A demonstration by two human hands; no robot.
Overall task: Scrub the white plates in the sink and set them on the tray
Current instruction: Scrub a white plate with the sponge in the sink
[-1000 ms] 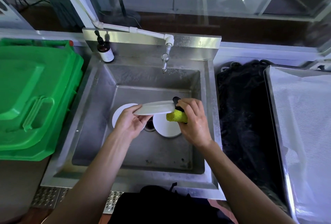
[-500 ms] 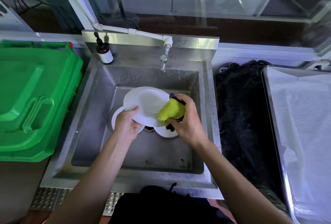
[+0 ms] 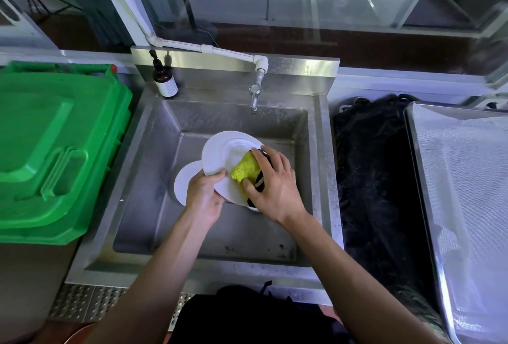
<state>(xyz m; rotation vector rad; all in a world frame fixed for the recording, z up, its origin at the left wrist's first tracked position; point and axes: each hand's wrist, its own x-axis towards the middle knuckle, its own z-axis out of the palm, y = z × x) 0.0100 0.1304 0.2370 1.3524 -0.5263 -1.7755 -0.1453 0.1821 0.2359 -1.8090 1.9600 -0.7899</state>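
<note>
Over the steel sink (image 3: 154,167) I hold a white plate (image 3: 222,155) tilted with its face towards me. My left hand (image 3: 204,196) grips its lower left rim, thumb on the face. My right hand (image 3: 270,185) clasps a yellow and black sponge (image 3: 246,169) and presses it on the plate's lower right part. Below, on the sink floor, a second white plate (image 3: 184,181) shows at the left. A sliver of a third white plate (image 3: 253,208) peeks out under my right hand.
A tap (image 3: 255,96) hangs over the sink's back edge, beside a brown pump bottle (image 3: 165,81). A green bin lid (image 3: 55,145) fills the left. Right of the sink lies dark netting (image 3: 376,178), then a steel tray (image 3: 412,151) lined with white cloth.
The plate turned from edge-on to face-up towards me. My right hand moved the sponge from the plate's right edge onto its face.
</note>
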